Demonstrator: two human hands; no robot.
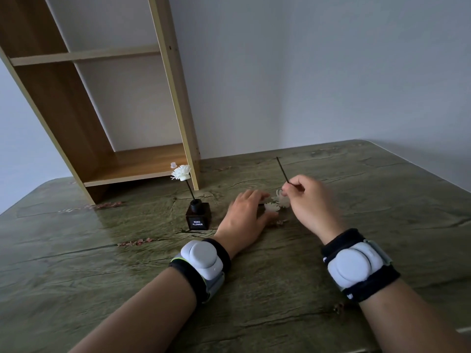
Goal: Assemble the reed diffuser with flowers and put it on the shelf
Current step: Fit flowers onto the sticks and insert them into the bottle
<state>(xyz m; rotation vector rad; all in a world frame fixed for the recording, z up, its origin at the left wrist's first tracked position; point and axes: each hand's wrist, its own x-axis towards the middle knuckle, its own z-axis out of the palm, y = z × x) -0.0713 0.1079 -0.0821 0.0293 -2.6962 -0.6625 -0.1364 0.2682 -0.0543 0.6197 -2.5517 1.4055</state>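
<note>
The right hand (309,202) is pinching a thin black reed stick (282,169) between thumb and fingertips, the stick angling up and away from the pinch. Just below and left of that pinch, loose white flowers (276,203) are lying on the table (102,263). The left hand (244,217) is resting flat beside them, fingers straight and touching the flowers, gripping nothing. Further left, the dark bottle (198,216) is already holding one stemmed flower (181,172), sitting in front of the wooden shelf (137,164).
</note>
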